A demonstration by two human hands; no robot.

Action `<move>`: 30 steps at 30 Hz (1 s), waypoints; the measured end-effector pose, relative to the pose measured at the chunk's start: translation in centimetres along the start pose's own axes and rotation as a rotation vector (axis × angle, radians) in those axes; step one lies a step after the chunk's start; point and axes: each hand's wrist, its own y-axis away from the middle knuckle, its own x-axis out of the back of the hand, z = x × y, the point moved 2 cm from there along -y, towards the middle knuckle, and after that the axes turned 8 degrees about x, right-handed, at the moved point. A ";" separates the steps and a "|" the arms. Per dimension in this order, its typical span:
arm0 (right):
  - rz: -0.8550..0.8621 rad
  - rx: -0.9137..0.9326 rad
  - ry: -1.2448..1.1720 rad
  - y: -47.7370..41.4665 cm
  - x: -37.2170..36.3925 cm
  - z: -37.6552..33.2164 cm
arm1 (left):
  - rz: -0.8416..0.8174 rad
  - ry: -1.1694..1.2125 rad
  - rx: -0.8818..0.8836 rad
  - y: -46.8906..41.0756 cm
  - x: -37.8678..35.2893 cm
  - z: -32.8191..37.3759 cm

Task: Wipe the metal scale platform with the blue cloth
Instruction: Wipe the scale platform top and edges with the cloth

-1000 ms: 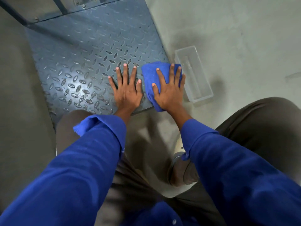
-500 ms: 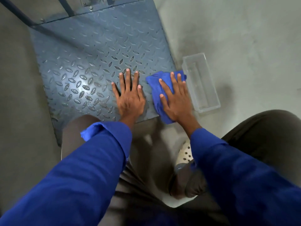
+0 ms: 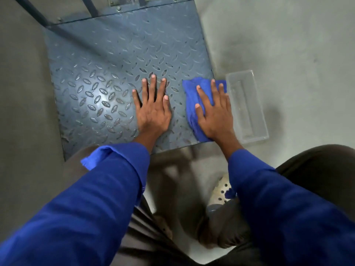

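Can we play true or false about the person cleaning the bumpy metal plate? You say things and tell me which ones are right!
1. The right hand presses flat on the blue cloth. True.
2. The left hand grips the cloth too. False: it rests bare, fingers spread, on the scale platform.
3. A clear plastic box sits on the floor just right of the platform. True.
4. The cloth lies in the middle of the platform. False: it is at the right edge, near the front corner.
5. The person's sleeves are red. False: they are blue.
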 end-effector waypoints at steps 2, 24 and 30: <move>0.014 -0.045 0.011 -3.8 -0.5 -0.9 | -0.021 -0.004 0.012 -0.3 -0.1 0.0; -0.045 0.253 -0.016 -3.9 -1.2 -2.7 | -0.054 -0.018 0.095 -3.6 0.7 -1.5; -0.021 -0.041 -0.018 -8.7 -1.0 -0.6 | -0.070 -0.044 0.072 -4.6 0.5 -1.5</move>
